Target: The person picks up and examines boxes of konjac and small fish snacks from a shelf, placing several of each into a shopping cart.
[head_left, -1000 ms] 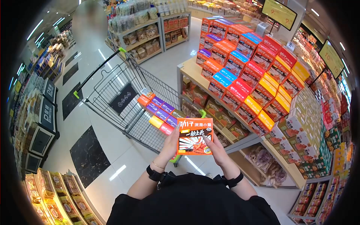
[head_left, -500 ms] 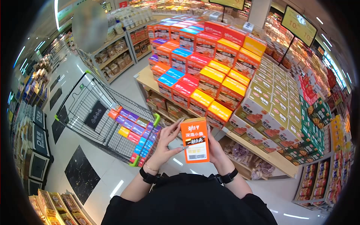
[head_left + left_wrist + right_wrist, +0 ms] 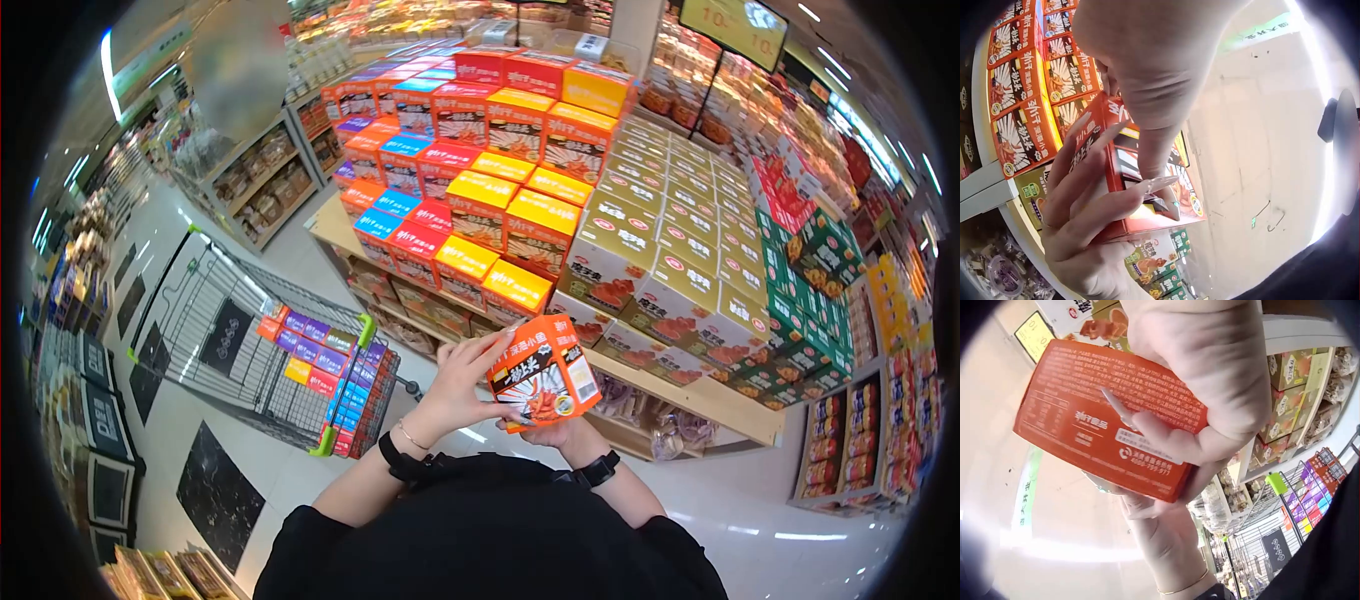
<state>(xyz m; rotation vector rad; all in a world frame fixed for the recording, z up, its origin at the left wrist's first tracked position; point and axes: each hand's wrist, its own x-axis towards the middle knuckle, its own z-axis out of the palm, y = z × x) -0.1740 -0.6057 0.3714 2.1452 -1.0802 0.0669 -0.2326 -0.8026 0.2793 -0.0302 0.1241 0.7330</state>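
Note:
An orange snack box (image 3: 543, 375) is held tilted in front of the body, its picture face turned up toward the head camera. My left hand (image 3: 465, 385) grips it from the left, fingers along the upper edge and thumb at the lower front. From below and behind, my right hand (image 3: 568, 438) holds the box, mostly hidden by it in the head view. The left wrist view shows the right hand's fingers (image 3: 1088, 187) spread along the box. In the right wrist view, the back of the box (image 3: 1107, 419) carries small white print, and the right hand's fingers curl onto it.
Beyond the hands, stacked snack boxes (image 3: 465, 200) in orange, red, blue and yellow cover a display table, beside olive-green cartons (image 3: 660, 240). A shopping cart (image 3: 230, 330) with several colourful boxes stands at the left. Packaged goods fill shelves (image 3: 850, 440) at the right.
The box has turned and tilted, from front face to narrow side, then back to a slanted front. My right hand has shifted underneath it. The view has swung right, carrying cart and display leftward.

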